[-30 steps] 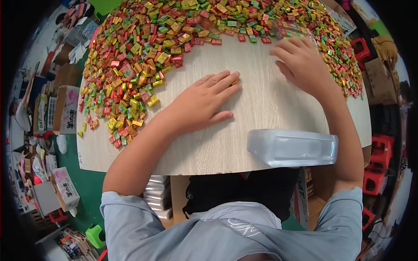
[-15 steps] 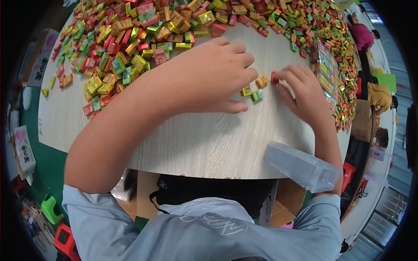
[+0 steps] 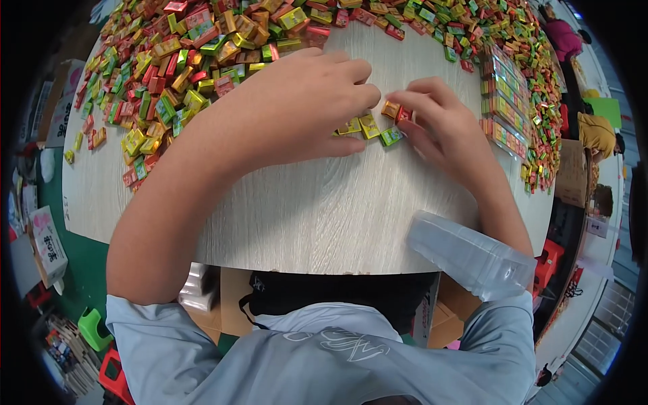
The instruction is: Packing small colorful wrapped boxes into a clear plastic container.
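My left hand point(image 3: 327, 101) is over the middle of the table, thumb stretched out and apart from the loosely bent fingers. A small yellow box point(image 3: 349, 126) shows in the gap, partly covered by this hand. Beside it lies a second yellow box point(image 3: 369, 126), then a small green box point(image 3: 391, 137) and an orange box point(image 3: 389, 109). My right hand point(image 3: 442, 125) pinches a small red box point(image 3: 403, 115) between thumb and fingers, close against the orange one. A clear plastic case point(image 3: 472, 256) stands by my right forearm at the near edge.
A large heap of small coloured boxes point(image 3: 182, 74) spreads across the far side of the table point(image 3: 304, 223). On the right lies a clear-covered stack of boxes in rows point(image 3: 506, 101). Cartons point(image 3: 47, 246) and stools point(image 3: 93, 329) stand on the floor. Other people sit far right.
My right hand has moved left, bringing the red box beside the orange one. A second yellow box now shows by my left hand. The whole view has shifted slightly.
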A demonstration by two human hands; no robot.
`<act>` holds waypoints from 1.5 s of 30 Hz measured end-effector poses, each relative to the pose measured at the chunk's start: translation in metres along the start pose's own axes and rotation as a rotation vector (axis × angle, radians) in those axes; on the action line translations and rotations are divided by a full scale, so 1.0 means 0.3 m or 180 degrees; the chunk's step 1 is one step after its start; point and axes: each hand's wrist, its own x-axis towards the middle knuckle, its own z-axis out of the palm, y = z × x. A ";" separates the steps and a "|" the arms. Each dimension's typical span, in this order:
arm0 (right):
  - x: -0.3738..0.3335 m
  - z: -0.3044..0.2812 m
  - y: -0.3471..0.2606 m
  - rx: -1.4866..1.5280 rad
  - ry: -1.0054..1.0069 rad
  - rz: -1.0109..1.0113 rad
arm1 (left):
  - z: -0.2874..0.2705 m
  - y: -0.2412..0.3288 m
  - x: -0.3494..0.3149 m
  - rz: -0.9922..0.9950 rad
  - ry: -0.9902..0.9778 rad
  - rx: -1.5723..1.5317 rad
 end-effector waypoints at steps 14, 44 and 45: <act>-0.094 -0.050 -0.009 0.0176 -0.0636 -0.0312 | -0.019 -0.003 -0.006 -0.0071 -0.0234 -0.0318; -0.129 -0.114 -0.035 0.0236 -0.1076 0.0187 | -0.025 -0.003 -0.009 -0.0122 -0.0274 -0.0710; -0.127 -0.107 -0.039 0.0361 -0.1009 0.0178 | -0.022 -0.001 -0.008 -0.0105 -0.0278 -0.0758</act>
